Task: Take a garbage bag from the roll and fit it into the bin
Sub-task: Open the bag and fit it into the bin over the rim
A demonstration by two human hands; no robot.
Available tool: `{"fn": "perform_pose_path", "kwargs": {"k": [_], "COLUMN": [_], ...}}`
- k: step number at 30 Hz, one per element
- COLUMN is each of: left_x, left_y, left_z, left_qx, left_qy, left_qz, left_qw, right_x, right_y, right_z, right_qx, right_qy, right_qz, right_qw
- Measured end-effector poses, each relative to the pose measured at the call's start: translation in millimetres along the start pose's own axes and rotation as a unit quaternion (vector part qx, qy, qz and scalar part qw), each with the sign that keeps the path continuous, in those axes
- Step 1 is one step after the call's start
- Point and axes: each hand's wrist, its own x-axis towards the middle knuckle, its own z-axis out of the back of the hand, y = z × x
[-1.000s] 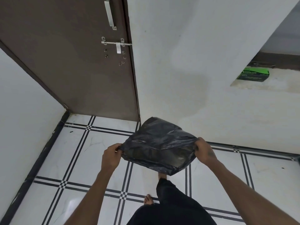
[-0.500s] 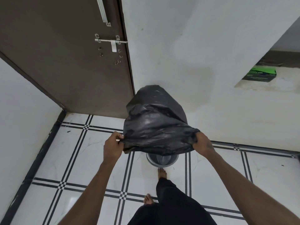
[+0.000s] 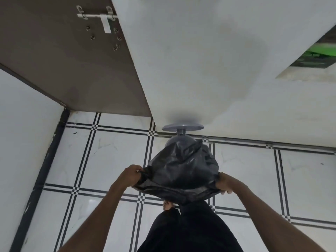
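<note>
Gripping the black garbage bag by its mouth, left hand and right hand hold it over the grey bin, lid raised; bin interior hidden.

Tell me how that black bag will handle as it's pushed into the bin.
The bag is probably floppy: it billows and wrinkles between the left hand and right hand. It looks thin and glossy, so likely light and slippery.

Bag swung down from puffed-up to over bin w/ lid now showing
</note>
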Motion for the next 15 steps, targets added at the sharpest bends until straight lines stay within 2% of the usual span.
{"fn": "perform_pose_path", "kwargs": {"k": [5, 10, 12, 15], "left_x": [18, 40, 51, 75], "left_y": [-16, -45, -52, -50], "left_z": [-16, -28, -30, -41], "left_qx": [0.024, 0.0, -0.027, -0.026], "left_qy": [0.055, 0.122, 0.112, 0.032], "left_qz": [0.095, 0.175, 0.178, 0.131], "left_qw": [0.994, 0.977, 0.977, 0.99], "right_x": [28, 64, 82, 117], "right_y": [-10, -25, -30, -38], "right_z": [5, 15, 19, 22], "right_qx": [-0.023, 0.092, 0.12, 0.138], "right_qy": [-0.001, 0.04, 0.039, -0.005], "right_qz": [-0.034, -0.091, -0.103, -0.123], "right_qw": [0.999, 0.991, 0.987, 0.983]}}
